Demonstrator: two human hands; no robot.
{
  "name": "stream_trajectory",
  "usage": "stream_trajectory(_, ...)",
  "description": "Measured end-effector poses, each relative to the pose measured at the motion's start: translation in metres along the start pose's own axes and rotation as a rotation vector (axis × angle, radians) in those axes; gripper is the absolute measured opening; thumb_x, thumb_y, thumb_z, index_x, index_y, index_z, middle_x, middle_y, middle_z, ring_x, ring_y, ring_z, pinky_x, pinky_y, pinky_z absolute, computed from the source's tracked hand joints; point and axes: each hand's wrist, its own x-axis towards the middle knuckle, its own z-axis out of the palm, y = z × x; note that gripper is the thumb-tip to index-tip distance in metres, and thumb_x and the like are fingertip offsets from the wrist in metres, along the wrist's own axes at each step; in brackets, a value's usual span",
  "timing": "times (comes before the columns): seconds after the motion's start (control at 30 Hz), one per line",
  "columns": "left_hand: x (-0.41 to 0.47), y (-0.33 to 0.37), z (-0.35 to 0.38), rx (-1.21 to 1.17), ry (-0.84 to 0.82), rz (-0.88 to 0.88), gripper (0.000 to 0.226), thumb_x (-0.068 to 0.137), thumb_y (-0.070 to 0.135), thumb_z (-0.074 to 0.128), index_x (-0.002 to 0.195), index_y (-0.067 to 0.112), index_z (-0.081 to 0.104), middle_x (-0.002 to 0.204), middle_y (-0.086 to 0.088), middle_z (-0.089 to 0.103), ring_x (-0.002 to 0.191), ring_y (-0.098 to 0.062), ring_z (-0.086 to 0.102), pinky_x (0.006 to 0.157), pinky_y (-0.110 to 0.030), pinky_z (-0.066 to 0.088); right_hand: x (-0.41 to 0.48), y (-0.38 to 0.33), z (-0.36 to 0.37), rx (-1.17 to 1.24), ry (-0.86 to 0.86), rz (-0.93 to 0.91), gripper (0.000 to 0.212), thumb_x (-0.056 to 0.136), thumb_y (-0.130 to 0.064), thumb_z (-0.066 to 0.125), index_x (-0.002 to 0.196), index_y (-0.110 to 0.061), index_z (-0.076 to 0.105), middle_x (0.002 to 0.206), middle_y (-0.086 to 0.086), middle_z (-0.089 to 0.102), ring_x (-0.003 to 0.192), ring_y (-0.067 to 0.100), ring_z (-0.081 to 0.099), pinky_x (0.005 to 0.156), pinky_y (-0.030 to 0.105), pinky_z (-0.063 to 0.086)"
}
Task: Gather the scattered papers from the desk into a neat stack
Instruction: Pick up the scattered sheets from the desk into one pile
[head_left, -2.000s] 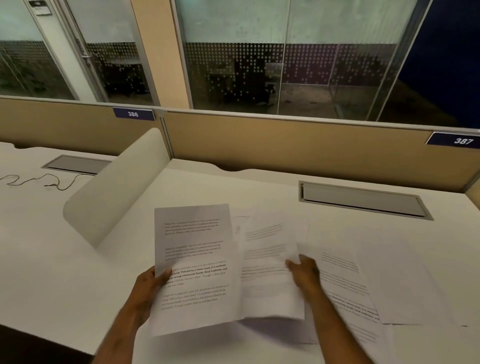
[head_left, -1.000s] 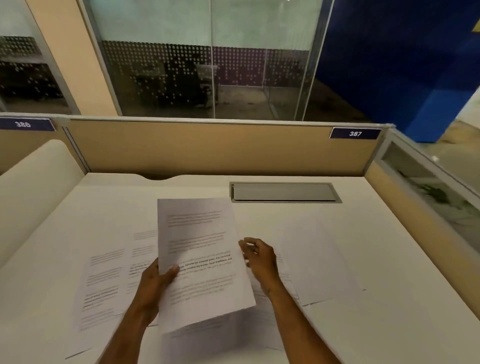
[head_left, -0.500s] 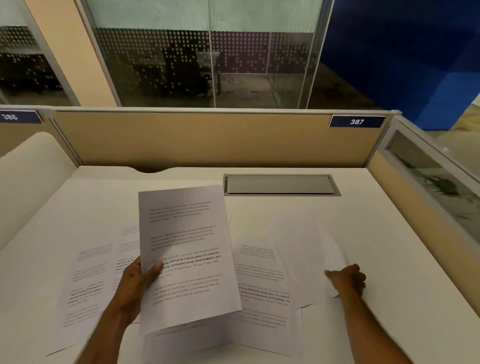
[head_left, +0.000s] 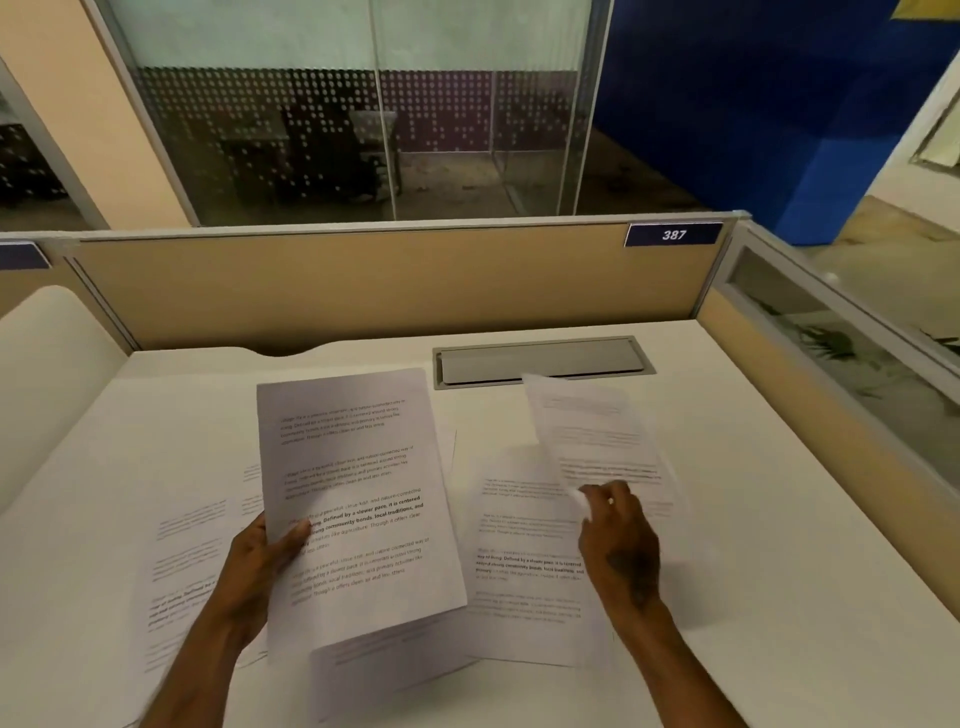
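Observation:
My left hand grips a small stack of printed sheets by its left edge, held up above the white desk. My right hand pinches the lower corner of a single printed sheet, lifted and blurred, to the right of the stack. Under and between my hands another printed sheet lies flat on the desk. More sheets lie overlapped at the left, partly hidden by my left arm and the held stack.
A grey cable hatch is set into the desk at the back. A tan partition with a plate reading 387 closes the far side, a glass-topped one the right. A white curved divider stands at the left.
My right hand, flat on a sheet at the far right half a second ago, has lifted that sheet and drawn it up and inward. The left hand's stack stays raised.

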Motion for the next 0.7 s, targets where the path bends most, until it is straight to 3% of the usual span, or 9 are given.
stream_trajectory(0.1,-0.001,0.001,-0.006,-0.001,-0.019,-0.006,0.026,0.093,0.011,0.063,0.118,0.018,0.065,0.106,-0.018,0.078,0.087,-0.039,0.077,0.070,-0.051,0.064,-0.034,-0.032,0.025,-0.054,-0.166,-0.070,0.030,0.056,0.008,0.087,0.078,-0.009,0.076,0.076,0.011,0.068,0.056,0.025,0.065,0.037,0.032,0.054)
stream_trajectory(0.17,-0.003,0.001,-0.009,0.001,-0.028,-0.012,0.026,0.093,0.010,0.063,0.118,0.018,0.065,0.105,-0.018,0.078,0.087,-0.039,0.077,0.070,-0.051,0.064,-0.050,-0.048,0.041,-0.072,-0.275,-0.045,0.031,0.053,0.004,0.091,0.077,-0.010,0.076,0.078,0.011,0.070,0.055,0.023,0.066,0.039,0.030,0.055)
stream_trajectory(0.23,-0.006,0.001,-0.013,0.003,-0.030,-0.014,0.025,0.093,0.011,0.063,0.116,0.019,0.066,0.104,-0.018,0.078,0.085,-0.040,0.077,0.069,-0.051,0.064,-0.061,-0.058,0.055,-0.058,-0.411,0.031,0.027,0.068,-0.003,0.085,0.093,-0.009,0.075,0.096,0.013,0.071,0.071,0.024,0.070,0.054,0.030,0.060)
stream_trajectory(0.3,-0.009,0.001,-0.017,0.005,-0.025,-0.017,0.025,0.092,0.012,0.064,0.116,0.019,0.065,0.104,-0.018,0.078,0.086,-0.042,0.076,0.068,-0.052,0.064,-0.067,-0.064,0.068,0.055,-0.483,0.176,0.025,0.089,-0.015,0.067,0.113,-0.008,0.067,0.115,0.014,0.065,0.092,0.026,0.068,0.076,0.033,0.060)
stream_trajectory(0.4,-0.010,-0.001,-0.025,-0.006,-0.021,-0.027,0.026,0.092,0.012,0.064,0.117,0.019,0.066,0.105,-0.020,0.077,0.087,-0.043,0.076,0.070,-0.053,0.063,-0.072,-0.071,0.077,0.112,-0.648,0.275,0.053,0.095,-0.052,0.050,0.129,-0.012,0.057,0.138,0.011,0.051,0.115,0.026,0.059,0.095,0.033,0.054)
stream_trajectory(0.47,-0.009,-0.002,-0.028,-0.011,-0.018,-0.036,0.025,0.092,0.012,0.065,0.115,0.018,0.066,0.105,-0.021,0.077,0.087,-0.043,0.076,0.070,-0.053,0.063,-0.070,-0.071,0.078,0.133,-0.634,0.330,0.081,0.083,-0.077,0.043,0.130,-0.013,0.059,0.139,0.009,0.051,0.119,0.027,0.059,0.094,0.034,0.055)
stream_trajectory(0.5,-0.008,-0.002,-0.029,-0.012,-0.018,-0.038,0.025,0.091,0.011,0.065,0.115,0.018,0.066,0.106,-0.021,0.077,0.087,-0.042,0.076,0.070,-0.052,0.063,-0.066,-0.067,0.075,0.177,-0.574,0.390,0.084,0.083,-0.080,0.038,0.130,-0.014,0.061,0.138,0.009,0.053,0.119,0.028,0.059,0.093,0.037,0.056)
stream_trajectory(0.63,-0.004,-0.003,-0.033,-0.018,-0.018,-0.043,0.027,0.089,0.013,0.067,0.116,0.016,0.066,0.105,-0.021,0.077,0.083,-0.039,0.077,0.067,-0.048,0.064,-0.050,-0.027,0.070,0.074,-0.363,0.640,0.066,0.093,-0.060,0.045,0.140,-0.013,0.050,0.141,0.014,0.047,0.125,0.032,0.048,0.099,0.048,0.049)
stream_trajectory(0.7,-0.002,-0.004,-0.034,-0.029,-0.020,-0.046,0.029,0.087,0.015,0.068,0.115,0.016,0.066,0.104,-0.021,0.077,0.082,-0.039,0.077,0.066,-0.049,0.064,-0.047,-0.012,0.067,-0.022,-0.460,0.766,0.087,0.086,-0.062,0.058,0.151,-0.012,0.029,0.148,0.018,0.035,0.132,0.034,0.039,0.103,0.049,0.044)
